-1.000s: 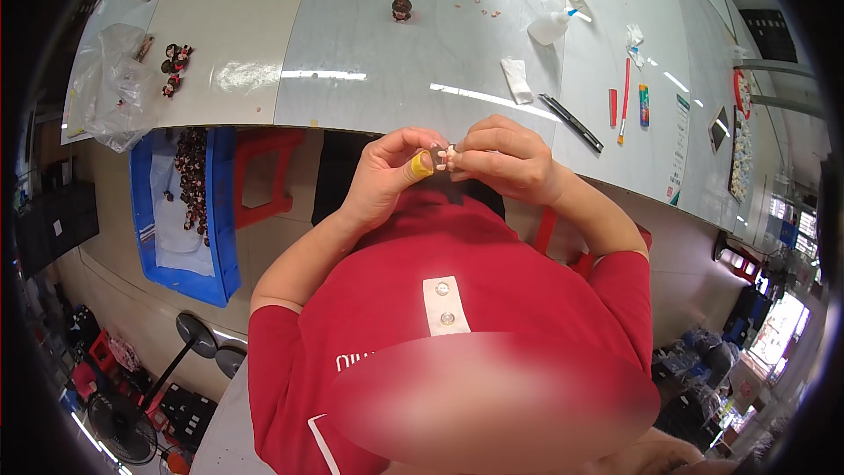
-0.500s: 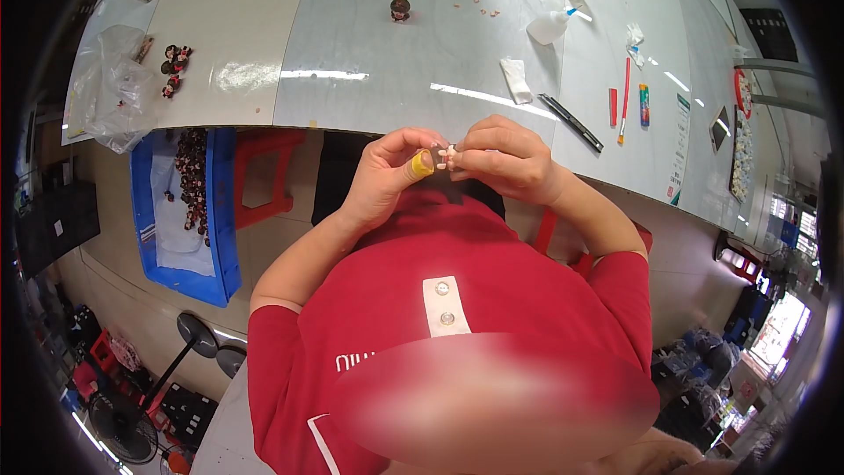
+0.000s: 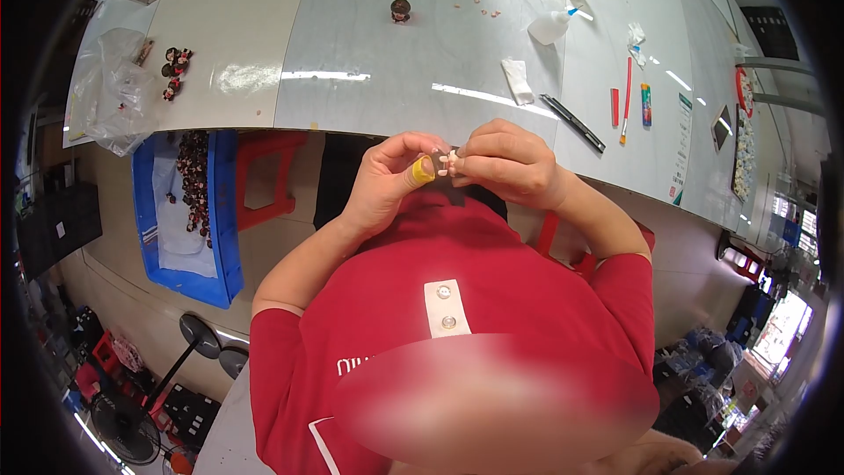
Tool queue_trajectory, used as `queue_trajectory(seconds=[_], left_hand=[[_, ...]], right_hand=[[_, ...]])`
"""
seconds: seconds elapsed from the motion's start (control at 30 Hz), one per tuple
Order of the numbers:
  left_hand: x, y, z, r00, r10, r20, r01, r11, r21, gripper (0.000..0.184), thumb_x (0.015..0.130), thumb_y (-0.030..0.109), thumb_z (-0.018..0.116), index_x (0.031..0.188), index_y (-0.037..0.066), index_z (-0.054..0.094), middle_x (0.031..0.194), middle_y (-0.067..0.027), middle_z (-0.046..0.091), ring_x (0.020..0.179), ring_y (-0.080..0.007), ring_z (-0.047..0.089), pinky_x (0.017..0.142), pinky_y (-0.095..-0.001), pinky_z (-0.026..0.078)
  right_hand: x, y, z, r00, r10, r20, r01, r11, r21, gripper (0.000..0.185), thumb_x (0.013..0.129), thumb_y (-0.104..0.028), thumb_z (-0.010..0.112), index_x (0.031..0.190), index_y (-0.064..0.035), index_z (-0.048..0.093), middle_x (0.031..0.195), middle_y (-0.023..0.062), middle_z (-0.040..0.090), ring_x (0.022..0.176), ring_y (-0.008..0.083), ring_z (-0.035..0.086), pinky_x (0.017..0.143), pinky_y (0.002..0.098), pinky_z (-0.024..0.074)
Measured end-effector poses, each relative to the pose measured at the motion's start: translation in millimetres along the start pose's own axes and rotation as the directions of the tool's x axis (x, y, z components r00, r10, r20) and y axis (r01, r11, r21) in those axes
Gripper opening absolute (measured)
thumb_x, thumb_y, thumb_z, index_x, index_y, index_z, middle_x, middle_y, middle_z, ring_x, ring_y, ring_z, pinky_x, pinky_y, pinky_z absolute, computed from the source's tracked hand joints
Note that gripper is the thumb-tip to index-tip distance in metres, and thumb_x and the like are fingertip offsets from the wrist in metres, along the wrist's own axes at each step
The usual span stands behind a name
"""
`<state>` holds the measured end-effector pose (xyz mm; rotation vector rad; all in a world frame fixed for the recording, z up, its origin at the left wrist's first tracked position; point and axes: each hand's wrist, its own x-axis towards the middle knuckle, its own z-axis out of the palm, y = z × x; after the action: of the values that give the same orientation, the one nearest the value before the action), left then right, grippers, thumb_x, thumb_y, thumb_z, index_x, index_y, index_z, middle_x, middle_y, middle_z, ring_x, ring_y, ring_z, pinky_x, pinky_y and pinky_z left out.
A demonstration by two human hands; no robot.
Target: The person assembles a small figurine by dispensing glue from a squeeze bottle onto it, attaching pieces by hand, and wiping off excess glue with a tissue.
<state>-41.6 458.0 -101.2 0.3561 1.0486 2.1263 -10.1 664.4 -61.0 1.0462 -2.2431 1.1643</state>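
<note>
My left hand (image 3: 393,178) and my right hand (image 3: 510,163) meet just past the table's front edge, above my lap. Between their fingertips is a small figurine (image 3: 444,164) with pale parts and a dark part, largely covered by the fingers. Yellow tape (image 3: 419,172) wraps my left thumb, which presses against the figurine's side. The fingers of my right hand are pinched on its pale parts. Farther up the table stands a similar dark-topped figurine (image 3: 401,10), with several tiny pale pieces (image 3: 495,14) scattered to its right.
Two glue bottles with blue tips (image 3: 549,28), a folded white tissue (image 3: 517,81), a black pen (image 3: 573,123), a red brush (image 3: 626,101) and a small tube (image 3: 646,105) lie rightward. At left are a plastic bag (image 3: 114,92), several figurines (image 3: 173,70) and a blue crate (image 3: 189,286).
Both hands stay together with the figurine between them. The fingertips and the figurine have shifted very slightly; the table items look unmoved.
</note>
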Motion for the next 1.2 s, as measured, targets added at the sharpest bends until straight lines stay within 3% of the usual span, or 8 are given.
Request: queue_trajectory(seconds=[0.13,0.17,0.27,0.37,0.47,1.2], left_hand=[[-3,6,6,1.000,0.010,0.017,-0.010,1.000,0.018,0.020,0.086,0.018,0.066,0.099,0.004,0.061,0.105,-0.0060,0.059,0.098,-0.0133,0.056,0.090,-0.0301,0.045],[-4,8,8,1.000,0.002,0.005,-0.002,0.999,0.033,0.021,0.086,0.018,0.066,0.099,0.003,0.060,0.105,-0.0070,0.058,0.099,-0.0143,0.055,0.089,-0.0305,0.045],[-6,14,11,1.000,0.007,0.012,-0.008,0.994,0.108,0.025,0.083,0.027,0.069,0.094,0.006,0.059,0.103,-0.0071,0.060,0.110,-0.0234,0.052,0.096,-0.0383,0.041],[-6,17,14,1.000,0.020,0.016,-0.021,0.995,0.099,0.026,0.083,0.028,0.069,0.094,0.007,0.059,0.102,-0.0067,0.060,0.110,-0.0239,0.052,0.096,-0.0387,0.041],[-5,14,13,0.996,0.070,0.056,-0.073,0.995,0.065,0.021,0.085,0.019,0.067,0.097,0.003,0.060,0.108,-0.0091,0.057,0.101,-0.0157,0.054,0.086,-0.0311,0.047],[-2,5,8,1.000,-0.009,-0.026,0.010,1.000,0.023,0.016,0.086,0.015,0.065,0.099,0.005,0.062,0.103,-0.0050,0.059,0.098,-0.0129,0.055,0.090,-0.0301,0.044]], right_hand=[[6,-6,-4,1.000,-0.012,-0.011,0.012,1.000,0.000,0.025,0.063,0.002,0.072,0.085,-0.0006,0.061,0.083,0.0067,0.060,0.072,0.0227,0.059,0.059,0.0290,0.0508],[2,-5,-7,0.999,-0.021,0.037,0.021,1.000,-0.007,0.031,0.064,0.000,0.078,0.091,-0.0004,0.065,0.090,0.0086,0.060,0.072,0.0228,0.058,0.059,0.0293,0.0494],[6,-11,-9,0.999,-0.039,0.017,0.039,0.999,-0.015,0.030,0.064,-0.001,0.077,0.091,-0.0004,0.065,0.091,0.0082,0.060,0.072,0.0221,0.058,0.058,0.0283,0.0494],[5,-11,-9,0.998,-0.066,0.015,0.066,0.997,-0.041,0.030,0.064,-0.002,0.077,0.091,-0.0006,0.065,0.091,0.0081,0.060,0.072,0.0219,0.058,0.058,0.0276,0.0495],[6,-10,-12,0.997,-0.071,0.043,0.073,0.996,-0.047,0.029,0.064,-0.002,0.076,0.091,-0.0007,0.065,0.091,0.0083,0.060,0.072,0.0222,0.058,0.059,0.0281,0.0498],[0,-3,0,0.999,0.011,-0.042,-0.010,1.000,0.024,0.026,0.064,0.001,0.073,0.087,-0.0004,0.061,0.082,0.0073,0.059,0.072,0.0228,0.059,0.059,0.0295,0.0497]])
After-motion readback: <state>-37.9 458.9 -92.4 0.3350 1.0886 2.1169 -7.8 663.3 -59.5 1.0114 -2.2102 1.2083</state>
